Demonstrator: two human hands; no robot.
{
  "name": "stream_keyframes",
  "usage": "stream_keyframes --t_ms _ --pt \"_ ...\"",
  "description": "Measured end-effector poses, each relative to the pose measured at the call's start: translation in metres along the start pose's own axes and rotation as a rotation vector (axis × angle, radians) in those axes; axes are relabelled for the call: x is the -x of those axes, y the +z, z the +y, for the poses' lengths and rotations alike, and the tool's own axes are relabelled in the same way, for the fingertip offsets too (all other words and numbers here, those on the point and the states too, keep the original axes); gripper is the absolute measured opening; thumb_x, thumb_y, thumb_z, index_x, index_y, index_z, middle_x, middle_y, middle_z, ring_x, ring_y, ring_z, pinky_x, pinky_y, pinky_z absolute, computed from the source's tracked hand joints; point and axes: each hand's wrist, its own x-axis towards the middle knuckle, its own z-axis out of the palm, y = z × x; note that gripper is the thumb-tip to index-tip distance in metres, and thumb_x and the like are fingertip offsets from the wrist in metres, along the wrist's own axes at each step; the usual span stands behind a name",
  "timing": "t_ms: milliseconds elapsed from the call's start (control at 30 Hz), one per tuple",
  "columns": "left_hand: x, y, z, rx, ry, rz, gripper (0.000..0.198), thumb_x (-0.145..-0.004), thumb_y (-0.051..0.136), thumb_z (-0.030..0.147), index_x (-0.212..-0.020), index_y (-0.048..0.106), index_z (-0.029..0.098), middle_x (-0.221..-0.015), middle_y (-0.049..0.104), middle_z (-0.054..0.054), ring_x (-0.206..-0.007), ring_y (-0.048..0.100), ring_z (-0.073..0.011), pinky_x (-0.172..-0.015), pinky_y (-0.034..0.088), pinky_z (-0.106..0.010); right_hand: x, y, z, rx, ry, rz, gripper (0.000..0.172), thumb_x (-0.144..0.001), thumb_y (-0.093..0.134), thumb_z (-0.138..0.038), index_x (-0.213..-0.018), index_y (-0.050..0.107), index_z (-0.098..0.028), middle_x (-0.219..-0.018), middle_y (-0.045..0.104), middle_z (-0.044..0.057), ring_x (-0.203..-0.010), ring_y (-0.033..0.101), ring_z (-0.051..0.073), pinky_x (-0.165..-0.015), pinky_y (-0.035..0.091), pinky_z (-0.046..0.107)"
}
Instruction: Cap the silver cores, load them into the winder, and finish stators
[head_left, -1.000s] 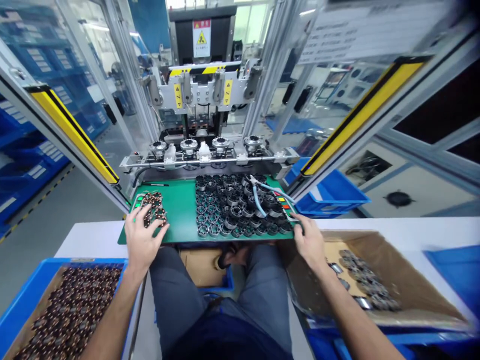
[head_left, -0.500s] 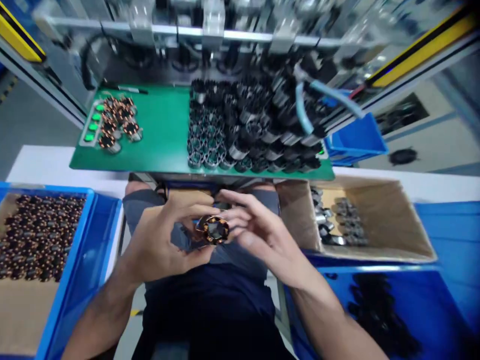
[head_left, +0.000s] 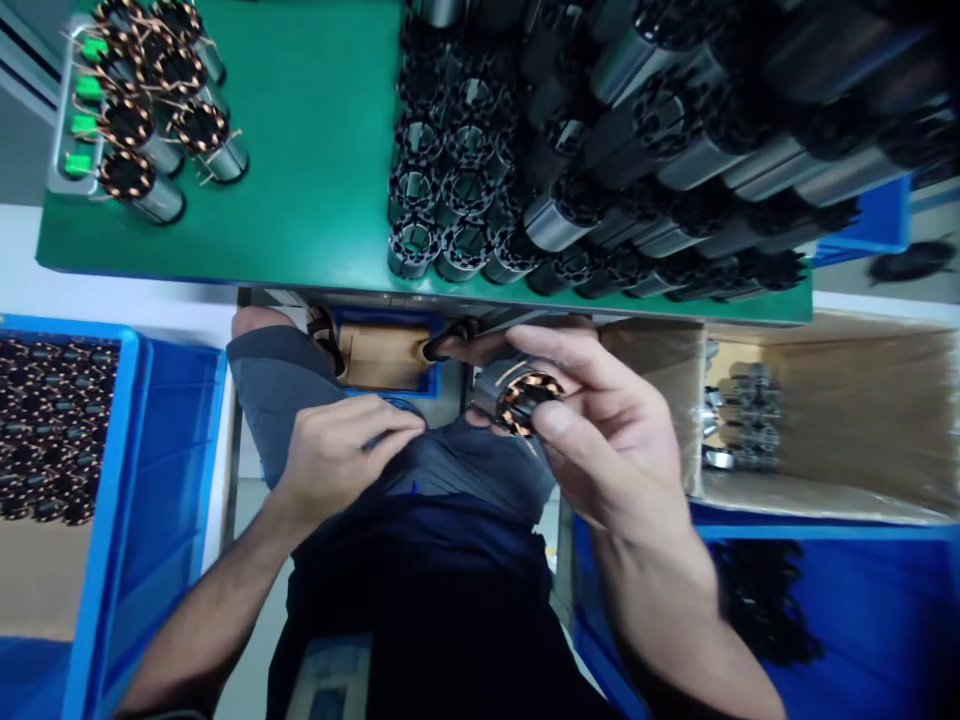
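My right hand [head_left: 622, 440] grips a wound motor stator [head_left: 517, 395] between thumb and fingers above my lap. The stator is a steel cylinder with a black slotted end and copper windings, and that end is tilted up towards me. To its left, apart from it, is my left hand [head_left: 345, 450], closed with thumb and forefinger pinched together. Whether anything is between those fingertips cannot be made out. Several wound stators [head_left: 214, 140] with loose wire ends stand at the left of the green mat [head_left: 315, 150].
Rows of unwound stator cores [head_left: 465, 190], some stacked higher, fill the mat's right side. A blue crate [head_left: 127, 480] at left holds many wound parts. At right are a cardboard box [head_left: 847, 430] with metal parts and a blue bin [head_left: 862, 610] with black parts.
Both hands were around the stator; now the right alone holds it, further right and higher. The left hand has come away and closed. The view has tilted down and nearer the mat.
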Motion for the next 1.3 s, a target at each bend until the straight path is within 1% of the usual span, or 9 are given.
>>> stream_keyframes --t_ms 133,267,400,633,767,933,1067,1167,1300 --pt "0.005 0.009 -0.024 0.148 -0.159 0.018 0.011 -0.106 0.091 0.017 -0.1 0.095 0.026 -0.091 0.091 0.001 -0.075 0.087 -0.0156 -0.071 0.064 -0.022 0.003 -0.004 -0.005 0.105 -0.03 -0.009 0.047 -0.103 0.101 -0.041 -0.149 0.088 -0.037 -0.108 0.091 0.004 -0.089 0.09 0.024 -0.079 0.077 0.035" --pt "-0.016 0.004 0.004 0.388 -0.236 0.185 0.022 -0.097 0.105 0.028 -0.117 0.097 0.03 -0.118 0.093 -0.004 -0.107 0.089 -0.0202 -0.09 0.071 -0.027 -0.004 0.007 0.002 0.22 -0.023 -0.016 0.043 -0.102 0.102 -0.035 -0.143 0.088 -0.033 -0.107 0.091 0.002 -0.094 0.091 0.021 -0.082 0.077 0.029" --pt "-0.031 0.008 0.026 0.512 -0.283 0.199 0.011 -0.1 0.098 0.018 -0.1 0.095 0.029 -0.12 0.091 -0.003 -0.11 0.087 -0.019 -0.092 0.071 -0.028 -0.011 0.014 0.012 0.246 -0.007 -0.031 0.043 -0.103 0.1 -0.035 -0.144 0.086 -0.03 -0.111 0.091 0.003 -0.097 0.09 0.02 -0.087 0.077 0.028" --pt "0.006 0.031 -0.003 0.822 -0.648 0.108 0.014 -0.102 0.092 0.03 -0.09 0.09 0.022 -0.113 0.092 -0.008 -0.098 0.088 -0.0184 -0.073 0.069 -0.02 0.001 0.0 0.017 0.038 0.1 -0.182 0.055 -0.11 0.093 -0.048 -0.161 0.077 -0.035 -0.107 0.089 0.003 -0.085 0.087 0.02 -0.08 0.076 0.032" --pt "-0.002 0.014 0.004 0.782 -0.537 0.041 0.002 -0.099 0.098 0.027 -0.101 0.098 0.027 -0.109 0.093 -0.007 -0.106 0.089 -0.0219 -0.08 0.072 -0.024 0.001 -0.001 0.017 0.166 0.104 -0.24 0.059 -0.105 0.097 -0.039 -0.16 0.077 -0.03 -0.102 0.086 0.002 -0.085 0.085 0.018 -0.078 0.072 0.027" --pt "-0.023 -0.006 0.021 0.705 -0.392 -0.055 0.014 -0.096 0.099 0.015 -0.1 0.098 0.029 -0.107 0.092 -0.004 -0.099 0.089 -0.0189 -0.077 0.07 -0.021 0.0 0.002 0.019 0.277 0.035 -0.301 0.054 -0.109 0.091 -0.027 -0.161 0.075 -0.028 -0.105 0.086 0.001 -0.084 0.083 0.014 -0.082 0.072 0.024" --pt "-0.016 0.006 0.019 0.73 -0.406 -0.102 0.008 -0.104 0.095 0.025 -0.097 0.092 0.023 -0.113 0.089 -0.007 -0.099 0.086 -0.0175 -0.079 0.069 -0.021 0.007 -0.003 0.024 0.261 0.036 -0.306 0.051 -0.113 0.087 -0.029 -0.162 0.073 -0.027 -0.109 0.086 0.002 -0.089 0.085 0.014 -0.085 0.072 0.024" --pt "0.002 0.024 0.008 0.815 -0.552 -0.132 0.03 -0.111 0.089 0.045 -0.097 0.085 0.019 -0.125 0.089 -0.011 -0.1 0.086 -0.0196 -0.075 0.069 -0.023 0.015 -0.008 0.026 0.085 0.042 -0.285 0.054 -0.115 0.085 -0.039 -0.166 0.07 -0.031 -0.113 0.088 0.004 -0.09 0.086 0.017 -0.079 0.07 0.026" --pt "0.018 0.031 -0.006 0.735 -0.606 -0.033 0.032 -0.113 0.088 0.048 -0.105 0.076 0.02 -0.123 0.091 -0.011 -0.112 0.09 -0.0227 -0.084 0.072 -0.026 0.021 -0.014 0.018 -0.024 0.046 -0.217 0.064 -0.113 0.088 -0.041 -0.172 0.065 -0.041 -0.109 0.085 0.002 -0.084 0.082 0.019 -0.072 0.067 0.029"
